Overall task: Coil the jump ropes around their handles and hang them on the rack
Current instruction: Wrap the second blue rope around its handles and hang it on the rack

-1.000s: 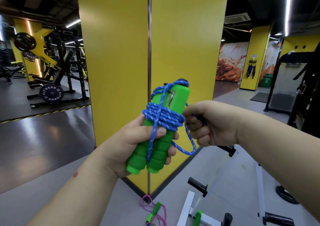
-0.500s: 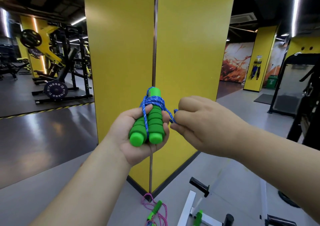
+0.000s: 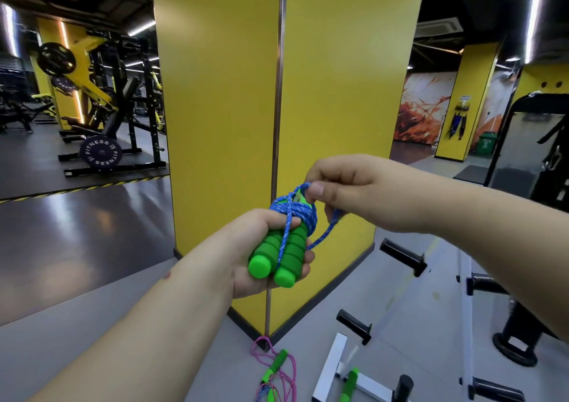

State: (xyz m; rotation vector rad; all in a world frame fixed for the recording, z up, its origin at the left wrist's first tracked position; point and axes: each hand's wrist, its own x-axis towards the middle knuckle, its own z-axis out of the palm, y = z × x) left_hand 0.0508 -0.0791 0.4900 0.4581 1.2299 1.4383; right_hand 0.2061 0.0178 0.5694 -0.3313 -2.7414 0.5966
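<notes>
Pillar: we see a big yellow pillar (image 3: 221, 109) right ahead.
Weight plate: a round one (image 3: 101, 154) sits far left.
Bin: a green bin (image 3: 486, 143) stands far right.

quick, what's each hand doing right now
Left hand: closed, gripping the two green handles.
Right hand: closed, pinching the blue rope at the top of the coil.

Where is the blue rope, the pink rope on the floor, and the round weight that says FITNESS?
blue rope (image 3: 294, 212): head view, on the coils wrapped round the green handles.
pink rope (image 3: 292, 371): head view, on its loop by the pillar's corner.
weight plate (image 3: 101, 154): head view, on its lettered face.
</notes>
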